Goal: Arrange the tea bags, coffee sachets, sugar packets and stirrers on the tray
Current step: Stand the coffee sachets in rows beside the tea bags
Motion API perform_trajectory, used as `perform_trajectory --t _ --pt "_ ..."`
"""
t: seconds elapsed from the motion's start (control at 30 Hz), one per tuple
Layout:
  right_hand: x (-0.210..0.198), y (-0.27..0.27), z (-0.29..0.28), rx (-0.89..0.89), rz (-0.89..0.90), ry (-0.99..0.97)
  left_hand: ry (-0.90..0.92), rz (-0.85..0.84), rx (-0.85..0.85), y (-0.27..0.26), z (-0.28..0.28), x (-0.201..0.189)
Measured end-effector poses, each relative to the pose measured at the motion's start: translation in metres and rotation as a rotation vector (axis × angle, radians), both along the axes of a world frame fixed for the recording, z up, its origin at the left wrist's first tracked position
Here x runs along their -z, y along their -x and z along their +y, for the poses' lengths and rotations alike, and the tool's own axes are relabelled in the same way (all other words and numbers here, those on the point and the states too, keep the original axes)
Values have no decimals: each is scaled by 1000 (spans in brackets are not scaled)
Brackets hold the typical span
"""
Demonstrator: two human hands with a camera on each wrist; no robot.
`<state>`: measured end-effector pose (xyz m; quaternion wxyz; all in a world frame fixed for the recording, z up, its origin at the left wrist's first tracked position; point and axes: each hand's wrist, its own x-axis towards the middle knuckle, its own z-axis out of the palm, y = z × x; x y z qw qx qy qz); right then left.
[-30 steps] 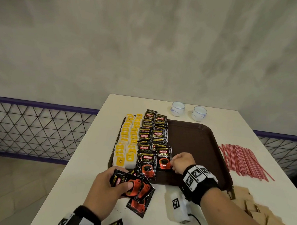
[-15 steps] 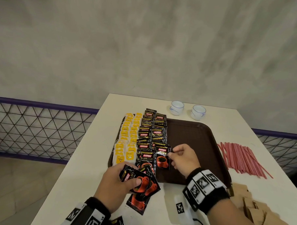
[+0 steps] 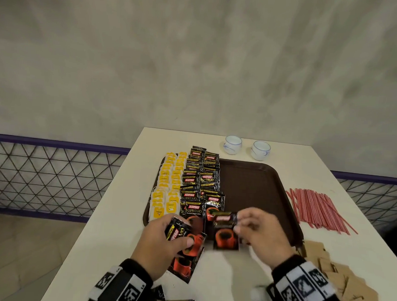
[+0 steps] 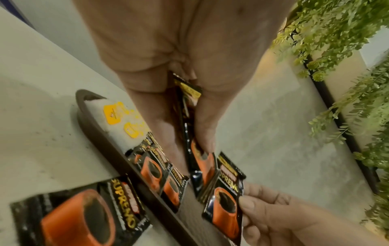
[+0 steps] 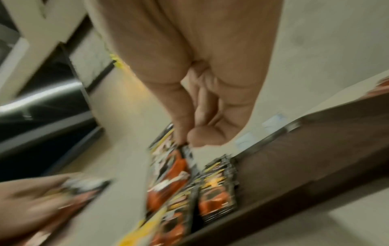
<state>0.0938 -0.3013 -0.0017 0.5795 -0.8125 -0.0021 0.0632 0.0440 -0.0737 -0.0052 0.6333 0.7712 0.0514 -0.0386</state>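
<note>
While both hands (image 3: 261, 232) pinch coffee sachets (image 3: 226, 234), seemingly concrete wall (image 3: 197, 59) backs the white table (image 3: 103, 225)

A tray (image 3: 259, 187) sits mid-desk (image 3: 112, 215), with tea bags (image 3: 166, 190) along its left edge, coffee sachets (image 3: 200, 180) just right of them, two cups (image 3: 246, 146) behind it, stirrers (image 3: 318, 208) to its right, and paper packets (image 3: 337, 277) at the near right.

The black coffee sachets (image 3: 191, 209) laid beside the tea bags (image 3: 166, 194) on the tray (image 3: 255, 189) read "KOPIKO SUPREMO"; the tea bags' yellow labels stay illegible.
</note>
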Motion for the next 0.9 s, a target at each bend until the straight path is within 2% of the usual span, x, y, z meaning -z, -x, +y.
perform_trajectory --t 0.07,0.1,0.23,0.37,0.53,0.6,0.7,0.8,0.83,0.9 --pt "7 -20 -5 164 -7 15 23 11 -24 3 7 0" --pt "11 -29 -4 189 4 18 36 18 -27 6 10 0" --pt "34 -51 15 156 95 144 65 31 -50 11 17 3" --pt "51 -60 29 212 112 234 86 19 -66 17 23 5" --pt "49 -59 38 255 123 233 94 -5 -87 19 24 5" --pt "39 -51 38 241 71 251 91 -15 -84 18 21 5" --pt "17 -26 34 124 -13 199 88 -23 -68 16 14 -1" --pt "-8 8 34 -259 36 -37 104 -26 -66 9 6 -6" --pt "-14 17 36 -355 32 -61 103 -26 -62 6 3 -8" --pt "-24 27 38 -420 -42 -16 81 -37 -56 -1 -5 -9"
